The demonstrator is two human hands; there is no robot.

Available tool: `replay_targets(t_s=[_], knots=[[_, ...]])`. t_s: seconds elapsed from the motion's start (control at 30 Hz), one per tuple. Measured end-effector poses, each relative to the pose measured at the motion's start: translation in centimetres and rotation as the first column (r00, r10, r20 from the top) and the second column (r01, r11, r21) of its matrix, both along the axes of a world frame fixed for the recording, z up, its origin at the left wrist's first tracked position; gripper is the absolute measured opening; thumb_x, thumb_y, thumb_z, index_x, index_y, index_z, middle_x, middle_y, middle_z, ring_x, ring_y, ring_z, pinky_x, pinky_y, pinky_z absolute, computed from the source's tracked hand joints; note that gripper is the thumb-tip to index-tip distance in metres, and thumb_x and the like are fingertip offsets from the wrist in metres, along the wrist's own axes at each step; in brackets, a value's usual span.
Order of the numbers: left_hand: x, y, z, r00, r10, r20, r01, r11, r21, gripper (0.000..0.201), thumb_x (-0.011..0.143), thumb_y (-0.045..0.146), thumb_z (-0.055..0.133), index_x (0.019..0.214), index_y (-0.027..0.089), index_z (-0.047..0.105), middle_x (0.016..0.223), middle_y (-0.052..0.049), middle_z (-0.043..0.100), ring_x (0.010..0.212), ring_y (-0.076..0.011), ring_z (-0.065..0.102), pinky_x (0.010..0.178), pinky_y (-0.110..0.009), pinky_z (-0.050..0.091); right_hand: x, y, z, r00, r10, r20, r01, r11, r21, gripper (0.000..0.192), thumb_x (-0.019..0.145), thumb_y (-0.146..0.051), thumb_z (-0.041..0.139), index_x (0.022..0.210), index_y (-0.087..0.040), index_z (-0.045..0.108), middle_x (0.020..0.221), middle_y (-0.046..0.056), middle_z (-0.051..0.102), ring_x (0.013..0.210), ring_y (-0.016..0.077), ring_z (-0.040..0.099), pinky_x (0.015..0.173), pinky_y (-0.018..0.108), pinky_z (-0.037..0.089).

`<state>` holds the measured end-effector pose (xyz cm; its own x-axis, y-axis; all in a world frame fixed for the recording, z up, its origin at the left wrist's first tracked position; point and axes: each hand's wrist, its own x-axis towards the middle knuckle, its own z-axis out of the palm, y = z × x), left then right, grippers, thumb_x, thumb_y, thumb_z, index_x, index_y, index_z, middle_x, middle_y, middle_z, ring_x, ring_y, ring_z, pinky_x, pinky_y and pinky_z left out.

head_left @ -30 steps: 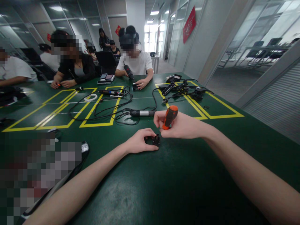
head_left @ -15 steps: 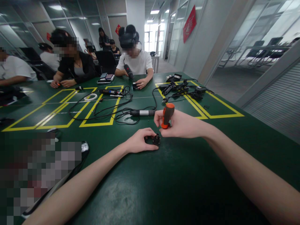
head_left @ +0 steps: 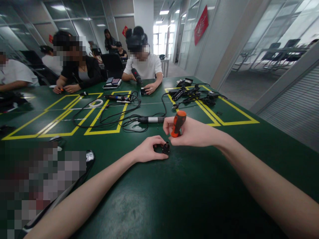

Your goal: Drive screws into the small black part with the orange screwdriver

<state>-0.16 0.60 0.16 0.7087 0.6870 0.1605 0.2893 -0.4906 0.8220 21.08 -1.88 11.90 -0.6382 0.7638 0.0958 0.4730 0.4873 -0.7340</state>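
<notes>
Where the two hands meet just above the frame's centre, a small black part (head_left: 165, 148) is pinned to the green table (head_left: 174, 199) by the left hand (head_left: 147, 151), fingers pinched together on its left side. An orange-handled screwdriver (head_left: 178, 123) is clamped in the right hand (head_left: 191, 132), fingers wrapped shut around the handle, which is tilted slightly right at the top; the tip is hidden behind the fingers, seemingly down on the part. Judged rigid, light and small, the part would likely spin or skid on the smooth tabletop unless pinched low at its sides. The handle looks stiff and grippy, best taken around its thick middle.

Just beyond the hands, a black-and-silver cylindrical tool (head_left: 151, 119) is seen lying flat, with black cables (head_left: 109, 114) looped over yellow tape lines (head_left: 99, 116) toward centre left. More black gear (head_left: 191, 94) is piled at upper centre right. Across the table, upper centre, a person in a white shirt (head_left: 146, 68) is seated, others at upper left. A pixelated patch is seen lower left.
</notes>
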Motion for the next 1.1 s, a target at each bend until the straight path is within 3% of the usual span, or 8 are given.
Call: replay_targets(t_s=[0.27, 1.1], knots=[[0.07, 0.04, -0.16, 1.0, -0.007, 0.006, 0.007, 1.0, 0.003, 0.033, 0.077, 0.03, 0.087, 0.107, 0.017, 0.08, 0.114, -0.007, 0.072, 0.102, -0.0216, 0.065, 0.093, -0.033, 0.049, -0.21, 0.04, 0.01, 1.0, 0.018, -0.008, -0.018, 1.0, 0.007, 0.015, 0.078, -0.031, 0.066, 0.082, -0.021, 0.056, 0.077, -0.002, 0.057, 0.067, 0.0141, 0.049, 0.062, 0.028, 0.039], [0.06, 0.01, -0.01, 1.0, -0.002, -0.001, 0.002, 1.0, -0.003, 0.03, 0.076, 0.032, 0.087, 0.101, 0.016, 0.08, 0.105, -0.006, 0.072, 0.098, -0.0211, 0.065, 0.091, -0.032, 0.05, -0.1, -0.26, 0.28, 1.0, 0.019, 0.02, -0.018, 0.998, -0.057, 0.016, 0.074, -0.023, 0.067, 0.085, -0.021, 0.055, 0.076, -0.004, 0.055, 0.065, 0.0126, 0.046, 0.06, 0.026, 0.038]])
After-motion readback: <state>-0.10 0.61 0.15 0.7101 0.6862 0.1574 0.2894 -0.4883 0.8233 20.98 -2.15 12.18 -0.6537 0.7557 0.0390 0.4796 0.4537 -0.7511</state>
